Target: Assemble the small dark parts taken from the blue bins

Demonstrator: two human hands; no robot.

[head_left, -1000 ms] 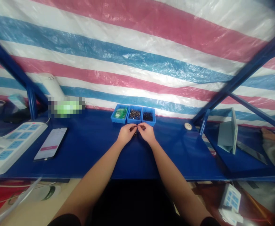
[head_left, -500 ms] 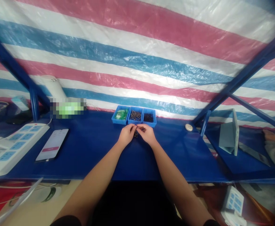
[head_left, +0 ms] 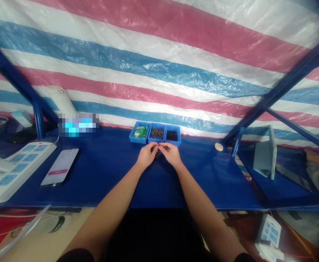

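My left hand point(head_left: 146, 154) and my right hand point(head_left: 171, 153) meet fingertip to fingertip on the blue table point(head_left: 115, 174), both pinched on a tiny dark part point(head_left: 157, 148) that is too small to name. A little dark heap point(head_left: 157, 155) lies on the table just under them. Right behind stand three small blue bins: the left bin point(head_left: 139, 132) holds green bits, the middle bin point(head_left: 156, 133) dark and shiny small parts, the right bin point(head_left: 172, 135) black small parts.
A white phone point(head_left: 59, 171) lies at the left beside a white power strip point(head_left: 12, 169). A small round white disc point(head_left: 218, 146) sits at the right by a blue frame post point(head_left: 237, 142). A grey tablet stand point(head_left: 265, 154) is on the neighbouring table. A striped tarp hangs behind.
Both hands stay pinched together in front of the bins; the fingertips have shifted only slightly. The blurred patch at the back left turned from green to blue.
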